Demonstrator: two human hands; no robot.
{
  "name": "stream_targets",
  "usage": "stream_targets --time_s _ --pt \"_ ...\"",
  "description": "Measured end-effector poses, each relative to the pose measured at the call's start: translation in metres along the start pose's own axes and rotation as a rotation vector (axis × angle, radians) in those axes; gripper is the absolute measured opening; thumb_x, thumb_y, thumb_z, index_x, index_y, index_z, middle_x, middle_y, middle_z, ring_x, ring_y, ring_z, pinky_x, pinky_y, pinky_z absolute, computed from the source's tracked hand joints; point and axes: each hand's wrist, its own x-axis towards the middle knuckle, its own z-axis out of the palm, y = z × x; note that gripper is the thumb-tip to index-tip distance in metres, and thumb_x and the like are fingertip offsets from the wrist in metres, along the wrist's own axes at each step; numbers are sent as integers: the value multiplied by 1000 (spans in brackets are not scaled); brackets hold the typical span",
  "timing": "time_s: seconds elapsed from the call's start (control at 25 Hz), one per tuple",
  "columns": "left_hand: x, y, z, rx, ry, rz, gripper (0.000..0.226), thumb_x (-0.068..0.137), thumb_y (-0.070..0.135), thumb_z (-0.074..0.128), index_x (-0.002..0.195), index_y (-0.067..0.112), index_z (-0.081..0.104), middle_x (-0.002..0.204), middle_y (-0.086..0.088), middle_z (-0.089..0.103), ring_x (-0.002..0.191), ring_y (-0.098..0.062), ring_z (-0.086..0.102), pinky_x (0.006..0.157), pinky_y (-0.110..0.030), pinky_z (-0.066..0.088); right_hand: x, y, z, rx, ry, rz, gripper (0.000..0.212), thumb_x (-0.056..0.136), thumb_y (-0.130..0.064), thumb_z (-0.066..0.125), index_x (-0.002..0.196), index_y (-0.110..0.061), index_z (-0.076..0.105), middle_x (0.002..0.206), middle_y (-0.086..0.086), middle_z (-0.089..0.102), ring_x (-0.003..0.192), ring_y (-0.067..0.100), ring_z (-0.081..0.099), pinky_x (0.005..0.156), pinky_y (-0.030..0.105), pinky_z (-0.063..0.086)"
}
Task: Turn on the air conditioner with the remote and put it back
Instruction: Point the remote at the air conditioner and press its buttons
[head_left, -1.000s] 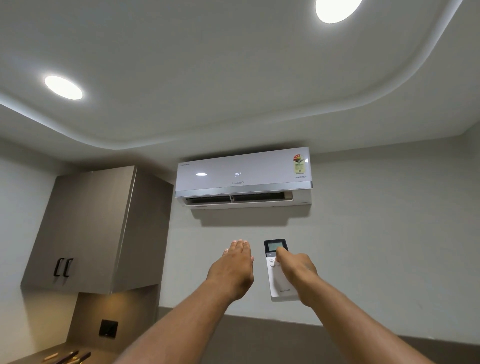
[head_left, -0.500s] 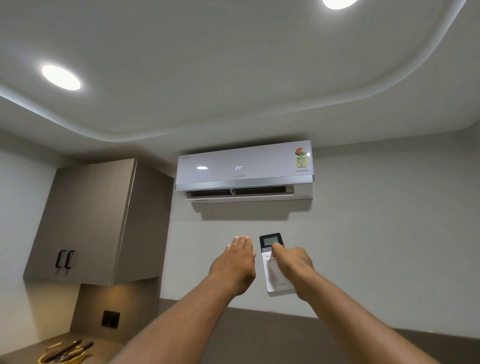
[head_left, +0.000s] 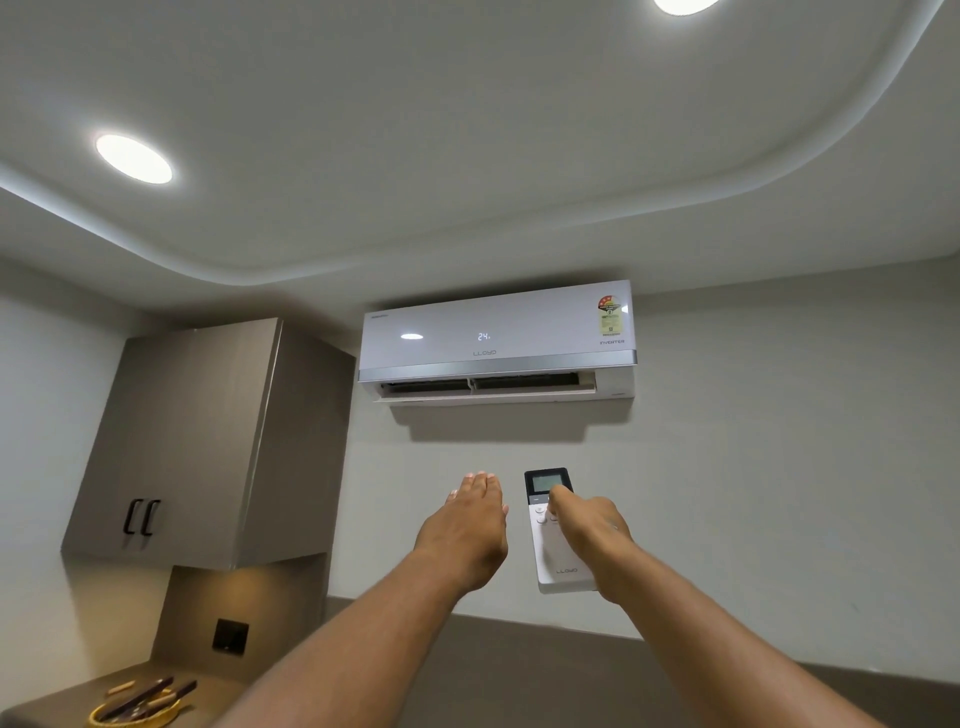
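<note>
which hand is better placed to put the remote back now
Right. The right hand already holds the remote, thumb on its buttons. The left hand is open and empty beside it. The air conditioner shows 24.

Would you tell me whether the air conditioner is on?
On: the air conditioner shows a lit 24 on its panel, and its louvre is open.

Bright ceiling downlights (head_left: 134, 158), curved wide-angle edges
</note>
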Motion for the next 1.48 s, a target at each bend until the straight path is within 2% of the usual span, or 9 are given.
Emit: stream_targets --time_s 0.52,0.8,1.04,1.24,1.48 --pt "-3 2 6 -40 -12 20 54 106 29 19 155 10 9 165 -6 8 152 -20 5 121 -37 12 1 5 -7 2 45 33 24 87 -30 50 88 -9 62 85 12 64 68 28 58 55 25 42" --pt "4 42 21 -136 -26 120 54 105 28 19 154 8 11 165 -7 10 152 -20 6 122 -38 12 -7 13 -49 -31 153 59 24 85 -30 50 86 -9 61 83 11 64 65 28 59 54 26 43" --pt "10 145 42 -310 -39 292 54 105 29 19 154 9 12 165 -7 11 152 -20 7 123 -38 12 -31 27 -144 -103 373 84 26 86 -31 50 91 -9 64 84 11 66 63 27 59 52 25 42" --pt "-16 274 56 -482 -89 466 54 105 29 19 155 9 11 165 -7 10 152 -20 7 123 -37 12 -75 37 -260 -224 609 115 31 90 -34 50 101 -9 66 86 12 69 71 26 63 56 27 45" --pt "-69 452 25 -706 -126 688 53 106 29 19 155 10 10 165 -7 10 152 -21 7 122 -37 13 -183 28 -410 -340 893 210 33 91 -36 48 103 -9 64 91 13 70 66 24 63 49 24 40"
